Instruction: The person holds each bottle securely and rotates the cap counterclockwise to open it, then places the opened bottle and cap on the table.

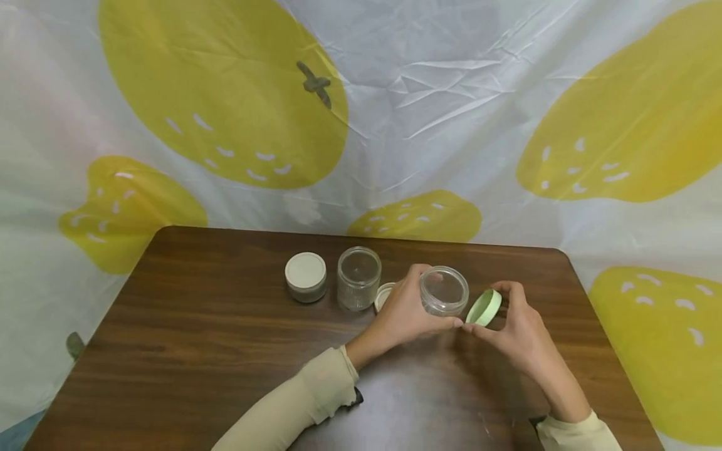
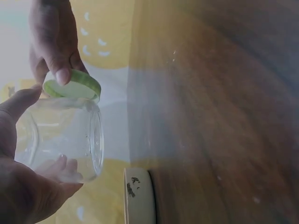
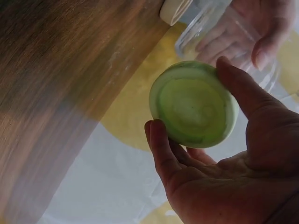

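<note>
My left hand [image 1: 410, 311] grips a clear jar [image 1: 444, 292] around its side, above the table. In the left wrist view the jar [image 2: 65, 140] lies sideways to the camera, see-through, with no lid on its mouth. Close to its right, my right hand [image 1: 521, 329] pinches a light green lid [image 1: 484, 307] by the rim between thumb and fingers. The lid is tilted on edge, and the right wrist view shows the round face of the green lid [image 3: 194, 105]. Behind the left hand, a cream lid [image 1: 383, 296] lies partly hidden on the table.
A second clear jar [image 1: 359, 279] stands uncovered left of my left hand. Farther left is a short jar with a white lid [image 1: 306, 275]. All rest on the dark wooden table [image 1: 197, 351], whose back edge meets a white cloth with yellow fruit shapes [image 1: 237, 94].
</note>
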`<control>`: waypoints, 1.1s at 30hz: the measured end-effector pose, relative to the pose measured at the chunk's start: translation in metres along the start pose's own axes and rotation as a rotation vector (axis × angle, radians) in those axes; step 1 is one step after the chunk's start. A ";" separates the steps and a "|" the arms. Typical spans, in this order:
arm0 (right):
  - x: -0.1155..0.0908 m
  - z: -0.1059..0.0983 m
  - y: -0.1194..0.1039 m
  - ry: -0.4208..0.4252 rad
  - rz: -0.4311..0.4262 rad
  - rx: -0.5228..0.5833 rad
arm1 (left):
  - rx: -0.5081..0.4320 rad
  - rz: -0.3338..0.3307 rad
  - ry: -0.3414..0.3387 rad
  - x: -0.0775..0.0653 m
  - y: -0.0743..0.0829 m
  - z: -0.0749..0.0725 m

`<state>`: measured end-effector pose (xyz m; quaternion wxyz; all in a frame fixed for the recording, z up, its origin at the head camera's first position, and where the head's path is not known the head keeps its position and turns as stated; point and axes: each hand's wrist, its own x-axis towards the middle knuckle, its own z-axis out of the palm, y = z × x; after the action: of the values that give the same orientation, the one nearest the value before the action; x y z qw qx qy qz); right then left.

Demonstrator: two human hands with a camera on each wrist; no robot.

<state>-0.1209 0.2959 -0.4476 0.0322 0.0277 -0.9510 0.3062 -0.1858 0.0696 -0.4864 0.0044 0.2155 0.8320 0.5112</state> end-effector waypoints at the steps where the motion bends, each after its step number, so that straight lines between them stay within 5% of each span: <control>1: 0.001 0.001 0.001 -0.001 0.003 0.001 | -0.004 0.001 -0.001 0.003 -0.001 0.001; 16: 0.028 0.008 0.021 -0.071 0.023 0.000 | 0.017 -0.038 -0.028 0.034 -0.006 0.022; 33: 0.035 0.013 0.035 -0.065 0.090 -0.009 | 0.081 -0.080 -0.036 0.050 -0.009 0.038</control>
<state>-0.1593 0.3156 -0.4762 -0.0123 -0.0052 -0.9533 0.3019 -0.2257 0.1164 -0.5014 0.0311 0.1911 0.8597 0.4727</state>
